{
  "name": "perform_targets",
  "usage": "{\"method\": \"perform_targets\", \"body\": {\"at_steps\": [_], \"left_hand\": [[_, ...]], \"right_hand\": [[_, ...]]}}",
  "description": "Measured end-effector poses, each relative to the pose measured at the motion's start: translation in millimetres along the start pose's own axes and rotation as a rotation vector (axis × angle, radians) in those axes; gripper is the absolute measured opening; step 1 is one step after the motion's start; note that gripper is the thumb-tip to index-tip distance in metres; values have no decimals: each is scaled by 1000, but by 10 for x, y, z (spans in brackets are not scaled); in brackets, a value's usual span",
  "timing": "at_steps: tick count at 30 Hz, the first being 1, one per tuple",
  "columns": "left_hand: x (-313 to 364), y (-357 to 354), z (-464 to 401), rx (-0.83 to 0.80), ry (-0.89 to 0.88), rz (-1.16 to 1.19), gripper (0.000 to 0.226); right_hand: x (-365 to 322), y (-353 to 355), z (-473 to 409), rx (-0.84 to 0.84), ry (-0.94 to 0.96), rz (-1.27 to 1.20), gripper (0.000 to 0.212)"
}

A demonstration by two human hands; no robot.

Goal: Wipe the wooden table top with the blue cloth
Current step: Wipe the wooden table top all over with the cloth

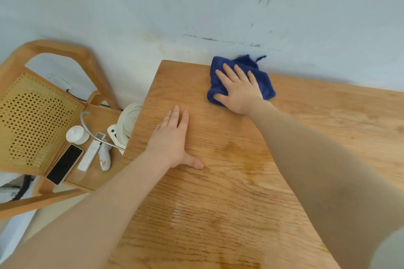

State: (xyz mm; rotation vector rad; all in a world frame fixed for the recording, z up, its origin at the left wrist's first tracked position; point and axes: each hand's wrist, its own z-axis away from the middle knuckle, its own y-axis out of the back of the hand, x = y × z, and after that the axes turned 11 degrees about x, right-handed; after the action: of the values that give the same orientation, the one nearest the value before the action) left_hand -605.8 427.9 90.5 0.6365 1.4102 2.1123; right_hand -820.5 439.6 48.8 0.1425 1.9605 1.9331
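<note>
Your left hand lies flat, holding nothing; right hand presses the blue cloth flat by the table edge, where it could slip off.

the right hand presses flat on the blue cloth at the far edge of the wooden table top, close to the wall. the left hand lies flat on bare wood, fingers spread. beside the table, a chair holds a phone and small white items.
</note>
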Motion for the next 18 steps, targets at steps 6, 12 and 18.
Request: {"method": "perform_targets", "body": {"at_steps": [6, 12, 18], "left_hand": [[-21, -30, -11, 9, -14, 19, 139], [-17, 18, -10, 4, -21, 41, 139], [-30, -48, -71, 0, -31, 24, 139]], "right_hand": [[-84, 39, 356, 54, 12, -97, 58], [-231, 44, 872, 49, 15, -225, 42], [20, 15, 106, 127, -146, -111, 37]]}}
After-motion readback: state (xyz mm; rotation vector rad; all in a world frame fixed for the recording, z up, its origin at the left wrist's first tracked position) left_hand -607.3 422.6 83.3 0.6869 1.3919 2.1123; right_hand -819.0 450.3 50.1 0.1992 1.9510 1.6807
